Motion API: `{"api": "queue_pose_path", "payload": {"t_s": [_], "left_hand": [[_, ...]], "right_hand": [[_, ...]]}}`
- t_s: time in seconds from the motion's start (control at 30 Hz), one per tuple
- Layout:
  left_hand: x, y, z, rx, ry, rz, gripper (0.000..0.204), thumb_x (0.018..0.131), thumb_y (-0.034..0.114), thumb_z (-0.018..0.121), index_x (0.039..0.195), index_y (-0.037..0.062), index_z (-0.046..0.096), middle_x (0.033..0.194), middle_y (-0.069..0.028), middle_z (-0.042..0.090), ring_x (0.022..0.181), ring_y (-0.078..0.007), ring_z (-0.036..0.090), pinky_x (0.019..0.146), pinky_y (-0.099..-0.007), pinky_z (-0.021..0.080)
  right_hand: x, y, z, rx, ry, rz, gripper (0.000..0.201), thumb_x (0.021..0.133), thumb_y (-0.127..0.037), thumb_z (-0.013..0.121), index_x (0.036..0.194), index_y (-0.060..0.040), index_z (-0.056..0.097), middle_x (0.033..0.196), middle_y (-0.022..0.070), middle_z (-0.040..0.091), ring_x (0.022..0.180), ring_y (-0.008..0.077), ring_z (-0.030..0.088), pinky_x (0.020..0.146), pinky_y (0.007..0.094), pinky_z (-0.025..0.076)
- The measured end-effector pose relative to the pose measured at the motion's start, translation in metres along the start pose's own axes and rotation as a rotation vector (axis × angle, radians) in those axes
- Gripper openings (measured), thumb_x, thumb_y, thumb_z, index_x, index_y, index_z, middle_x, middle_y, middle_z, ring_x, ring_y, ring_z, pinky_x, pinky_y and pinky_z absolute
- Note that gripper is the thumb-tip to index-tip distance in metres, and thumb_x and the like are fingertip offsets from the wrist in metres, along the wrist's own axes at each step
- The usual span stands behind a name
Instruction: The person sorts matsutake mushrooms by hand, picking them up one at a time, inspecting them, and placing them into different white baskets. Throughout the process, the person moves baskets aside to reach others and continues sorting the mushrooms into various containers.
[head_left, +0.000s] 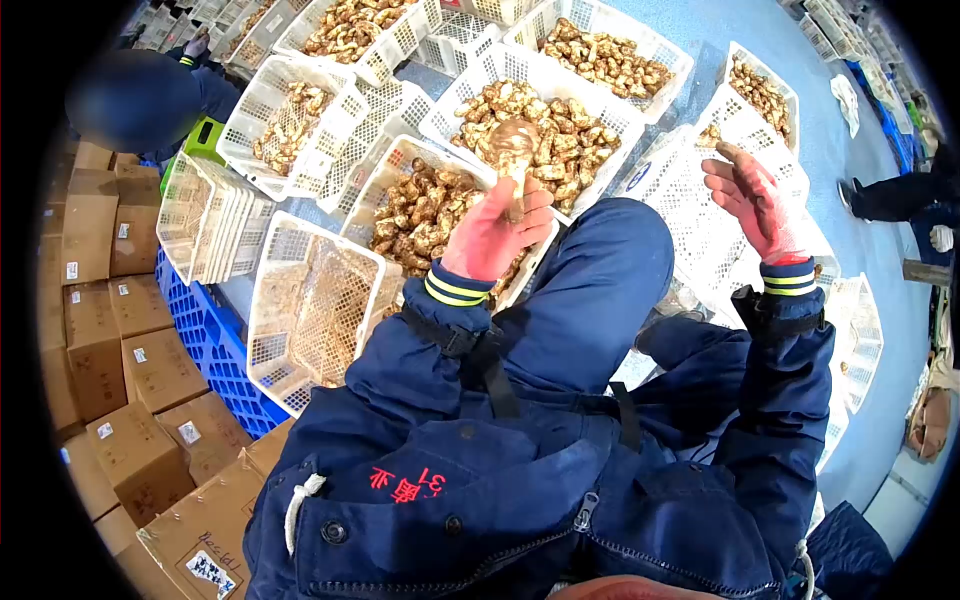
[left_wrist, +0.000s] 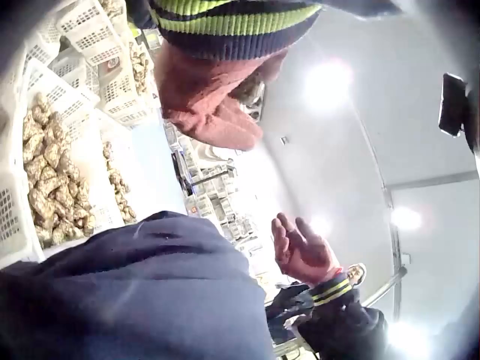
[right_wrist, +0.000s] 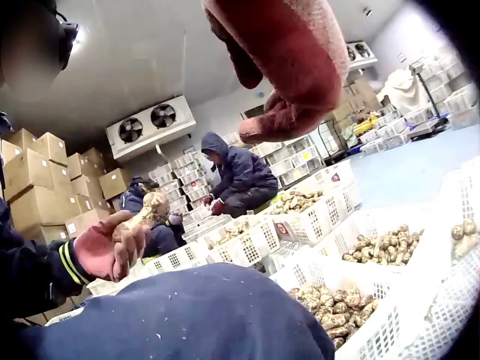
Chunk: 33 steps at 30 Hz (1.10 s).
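My left hand (head_left: 497, 232), in a pink-red glove, holds a large mushroom (head_left: 514, 150) by its pale stalk, brown cap pointing away from me. It is over a white crate (head_left: 350, 215) of darker mushrooms (head_left: 420, 205); another crate of mushrooms (head_left: 560, 130) lies just beyond. The right wrist view also shows this mushroom (right_wrist: 154, 206) in the left hand's fingers. Raised on the right, my gloved right hand (head_left: 758, 205) has nothing in its grasp, its fingers apart from the thumb and soiled at the tips. White mesh crates (head_left: 690, 190) lie below it.
More crates of mushrooms (head_left: 605, 65) stand at the back. At left are nested white crates (head_left: 210, 220), a blue pallet (head_left: 215, 335) and stacked cardboard boxes (head_left: 160, 365). Another person (right_wrist: 236, 176) sits among crates. My bent knee (head_left: 620, 250) rises between my hands.
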<state>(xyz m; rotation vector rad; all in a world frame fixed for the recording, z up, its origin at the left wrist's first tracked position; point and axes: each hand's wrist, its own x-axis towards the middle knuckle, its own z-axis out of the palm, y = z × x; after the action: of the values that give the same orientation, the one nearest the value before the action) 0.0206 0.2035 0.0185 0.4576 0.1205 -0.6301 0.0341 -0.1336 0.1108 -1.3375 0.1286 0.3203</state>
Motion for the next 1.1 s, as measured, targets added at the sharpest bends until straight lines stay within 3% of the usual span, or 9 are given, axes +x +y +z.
{"api": "queue_pose_path", "payload": {"t_s": [0.17,0.33,0.6,0.7,0.73,0.9,0.97,1.03,1.1], "left_hand": [[0.006,0.003,-0.030,-0.524,-0.312,-0.197,0.037,0.089,0.027,0.041,0.114,0.0003,0.043,0.108,-0.0157,0.052,0.099,-0.0300,0.052,0.090,-0.0455,0.038],[-0.009,0.001,-0.068,-0.043,0.269,-0.034,0.028,0.087,0.024,0.047,0.103,0.0007,0.051,0.096,-0.0137,0.057,0.085,-0.0230,0.055,0.076,-0.0366,0.046],[-0.075,-0.007,-0.217,0.497,0.477,-0.200,0.033,0.084,0.027,0.052,0.109,0.0068,0.048,0.105,-0.0096,0.054,0.091,-0.0230,0.054,0.075,-0.0366,0.044],[-0.057,0.005,-0.160,0.571,0.672,-0.081,0.030,0.089,0.020,0.039,0.112,0.0022,0.043,0.108,-0.0167,0.050,0.093,-0.0245,0.053,0.075,-0.0360,0.047],[-0.050,0.012,-0.118,0.926,0.447,-0.038,0.037,0.088,0.026,0.041,0.116,-0.0001,0.041,0.110,-0.0184,0.049,0.098,-0.0255,0.051,0.083,-0.0367,0.044],[0.014,0.010,0.034,0.643,0.404,0.230,0.039,0.088,0.032,0.043,0.109,-0.0005,0.045,0.102,-0.0115,0.051,0.090,-0.0219,0.051,0.081,-0.0339,0.040],[0.031,-0.007,0.059,0.680,0.123,0.282,0.037,0.087,0.031,0.042,0.104,-0.0015,0.047,0.089,-0.0157,0.053,0.079,-0.0241,0.052,0.072,-0.0340,0.042],[0.045,-0.019,0.070,0.642,0.126,0.219,0.035,0.086,0.030,0.043,0.098,-0.0031,0.046,0.083,-0.0191,0.052,0.074,-0.0282,0.053,0.069,-0.0357,0.042],[0.057,-0.024,0.074,0.709,0.147,0.271,0.034,0.086,0.028,0.043,0.096,-0.0041,0.044,0.082,-0.0216,0.052,0.071,-0.0306,0.053,0.066,-0.0364,0.043]], "right_hand": [[-0.003,0.008,-0.018,0.037,0.065,0.018,0.042,0.089,-0.026,0.043,0.120,0.0022,0.039,0.106,0.0171,0.054,0.089,0.0180,0.055,0.077,0.0279,0.045],[-0.007,0.020,-0.069,0.065,0.168,0.004,0.037,0.088,-0.022,0.044,0.117,0.0005,0.043,0.107,0.0166,0.054,0.094,0.0216,0.056,0.081,0.0297,0.045],[-0.006,0.025,-0.170,0.000,0.640,-0.009,0.033,0.089,-0.020,0.043,0.115,-0.0015,0.046,0.102,0.0146,0.057,0.086,0.0198,0.060,0.073,0.0251,0.051],[0.016,0.025,-0.192,-0.057,0.732,-0.030,0.031,0.088,-0.018,0.045,0.114,-0.0008,0.047,0.098,0.0148,0.058,0.080,0.0186,0.061,0.066,0.0227,0.051],[0.030,0.028,-0.202,-0.147,0.686,-0.027,0.031,0.087,-0.018,0.046,0.113,-0.0005,0.047,0.096,0.0144,0.059,0.077,0.0167,0.061,0.063,0.0217,0.050],[0.120,0.077,-0.243,-0.296,0.558,0.168,0.028,0.081,-0.024,0.056,0.102,-0.0050,0.054,0.081,0.0057,0.059,0.062,0.0124,0.056,0.057,0.0249,0.048],[0.190,0.179,-0.339,0.407,0.508,0.137,0.030,0.079,-0.024,0.058,0.101,-0.0041,0.054,0.081,0.0082,0.059,0.066,0.0163,0.056,0.058,0.0302,0.048],[0.208,0.177,-0.298,-0.404,0.541,0.267,0.029,0.081,-0.020,0.057,0.105,-0.0061,0.051,0.076,0.0096,0.059,0.065,0.0195,0.057,0.056,0.0320,0.047],[0.244,0.226,-0.315,-0.350,0.679,0.154,0.023,0.080,-0.017,0.057,0.098,-0.0045,0.050,0.064,0.0050,0.051,0.055,0.0171,0.050,0.049,0.0327,0.041]]}}
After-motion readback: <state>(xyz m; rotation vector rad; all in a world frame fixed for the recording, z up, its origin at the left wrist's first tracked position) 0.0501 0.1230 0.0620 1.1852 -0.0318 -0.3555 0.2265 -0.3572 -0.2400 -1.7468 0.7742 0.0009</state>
